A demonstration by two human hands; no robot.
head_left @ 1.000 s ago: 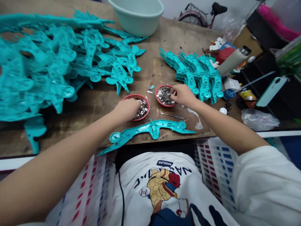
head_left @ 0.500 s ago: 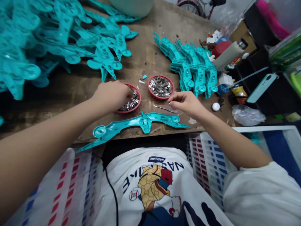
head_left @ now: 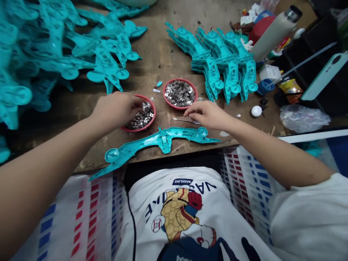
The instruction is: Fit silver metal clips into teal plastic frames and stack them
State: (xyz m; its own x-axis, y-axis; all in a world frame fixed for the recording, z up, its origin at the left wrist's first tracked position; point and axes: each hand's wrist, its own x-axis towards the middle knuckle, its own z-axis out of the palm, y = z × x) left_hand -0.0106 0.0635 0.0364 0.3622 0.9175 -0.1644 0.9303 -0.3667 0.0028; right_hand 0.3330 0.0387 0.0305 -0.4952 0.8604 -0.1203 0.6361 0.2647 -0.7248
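My left hand (head_left: 116,108) is over the left red basket (head_left: 154,115) of small metal clips, its fingers curled down at the clips. What it pinches, if anything, is hidden. My right hand (head_left: 208,114) hovers at the near side of the right red basket (head_left: 196,97), also filled with small metal pieces. Its thumb and fingers are drawn together, and whatever they hold is too small to make out. Below that hand lies a thin metal tool (head_left: 182,120), partly covered. A long turquoise plastic part (head_left: 141,142) lies across the table's near edge, touched by neither hand.
Turquoise parts lie in a large heap (head_left: 58,47) at left and in stacked rows (head_left: 209,59) at back right. On the right are a bottle (head_left: 276,34), a phone-like turquoise object (head_left: 324,77), a white ball (head_left: 256,111) and a plastic bag (head_left: 304,119). Plastic crates (head_left: 84,214) stand below the table.
The camera view has shifted slightly. My left fingers have drawn back a little in the left basket. My right hand has moved left, over the thin tool. The long turquoise part stays in place.
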